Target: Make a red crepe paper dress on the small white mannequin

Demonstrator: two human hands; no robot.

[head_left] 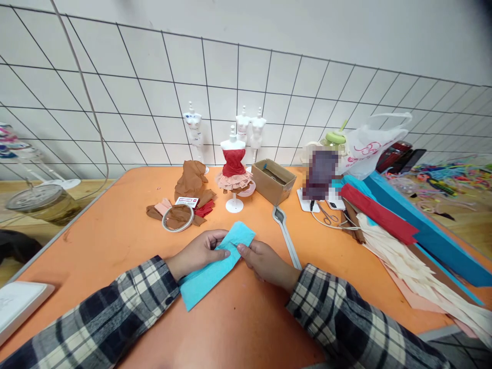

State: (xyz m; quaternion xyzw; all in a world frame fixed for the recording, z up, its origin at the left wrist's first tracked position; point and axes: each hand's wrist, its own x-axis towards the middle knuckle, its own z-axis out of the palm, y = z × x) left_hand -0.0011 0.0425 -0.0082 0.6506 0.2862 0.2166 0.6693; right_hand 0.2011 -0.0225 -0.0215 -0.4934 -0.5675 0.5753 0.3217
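Note:
A turquoise strip of crepe paper [209, 283] slants across the front middle of the table, raised at its far end between my hands. My left hand [198, 251] is closed on its left edge, with the thumb lying over the top. From the right, my right hand [265, 260] pinches the strip's right edge between thumb and fingers, close to my left thumb. A small dark line or fold shows there; I cannot make out which. Beyond my hands stands a small white dress form [232, 144] wearing a red bodice [233, 163] and a ruffled pink skirt [233, 180].
Brown paper scraps [190, 179] and a tape roll [178, 218] lie left of the form. An open cardboard box [273, 185], a zipper-like grey strip [288, 238], scissors [328, 215] and crepe paper strips [403, 256] lie to the right. More dress forms [193, 128] stand behind.

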